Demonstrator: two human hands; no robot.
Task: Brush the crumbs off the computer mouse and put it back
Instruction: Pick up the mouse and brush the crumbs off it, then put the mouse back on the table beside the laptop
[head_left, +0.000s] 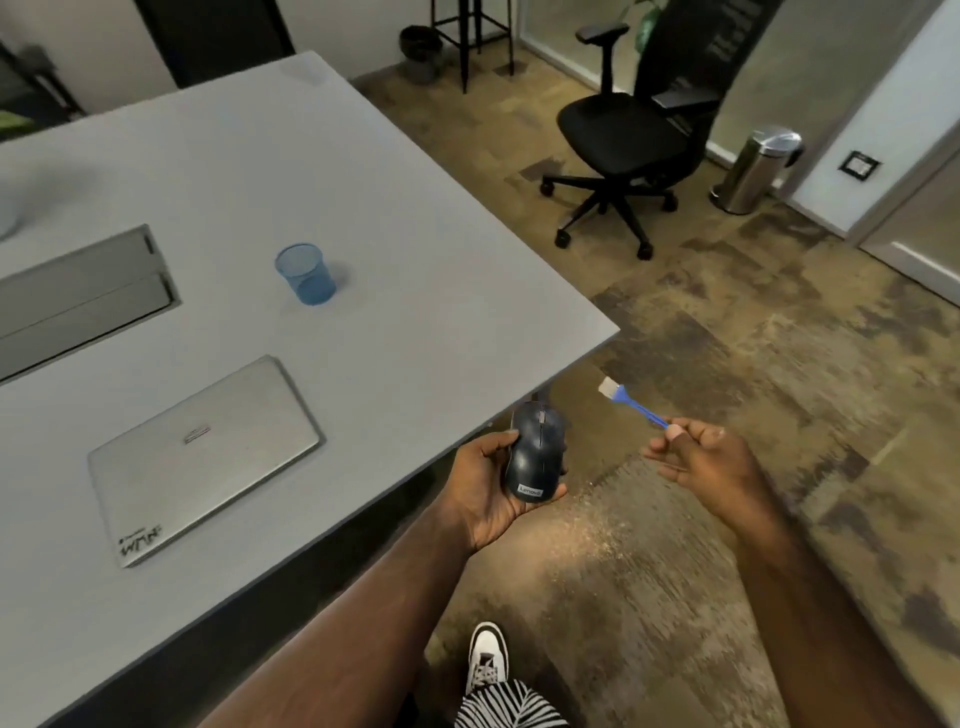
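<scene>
My left hand (485, 480) cups a dark computer mouse (535, 452), top side up, just past the edge of the grey table (415, 260) and over the floor. A small label sits at the mouse's near end. My right hand (701, 462) pinches the blue handle of a small brush (631, 405) with pale bristles. The bristles point up and left, a short way to the right of the mouse and not touching it. No crumbs are visible on the mouse at this distance.
A closed silver laptop (208, 452) lies on the table to the left, with a blue mesh cup (306, 273) and a recessed cable box (78, 296) beyond. A black office chair (628, 135) and a steel bin (758, 171) stand on the carpet (727, 364). My shoe (485, 654) is below.
</scene>
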